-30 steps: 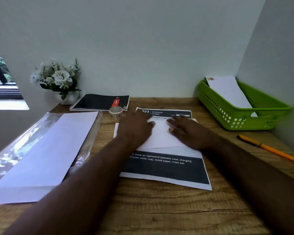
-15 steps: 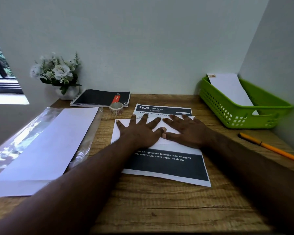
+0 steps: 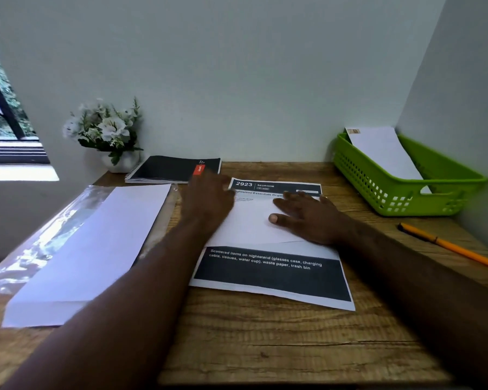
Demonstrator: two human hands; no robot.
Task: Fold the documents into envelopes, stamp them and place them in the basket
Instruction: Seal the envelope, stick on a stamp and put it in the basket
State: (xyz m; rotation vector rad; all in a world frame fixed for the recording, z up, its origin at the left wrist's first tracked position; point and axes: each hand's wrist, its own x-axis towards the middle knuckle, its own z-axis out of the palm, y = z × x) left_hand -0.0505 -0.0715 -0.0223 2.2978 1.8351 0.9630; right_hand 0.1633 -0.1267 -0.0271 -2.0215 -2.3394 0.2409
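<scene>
The envelope point(image 3: 254, 220), laid over the printed document point(image 3: 271, 274) on the desk point(image 3: 265, 347), is pinned flat by the spread right hand point(image 3: 307, 216); the left hand point(image 3: 209, 197), blurred, cannot be judged.

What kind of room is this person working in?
Probably a small home or office desk nook. A wooden desk sits in a wall corner beside a window, with a spiral notebook, a pencil and a green basket of mail.
</scene>
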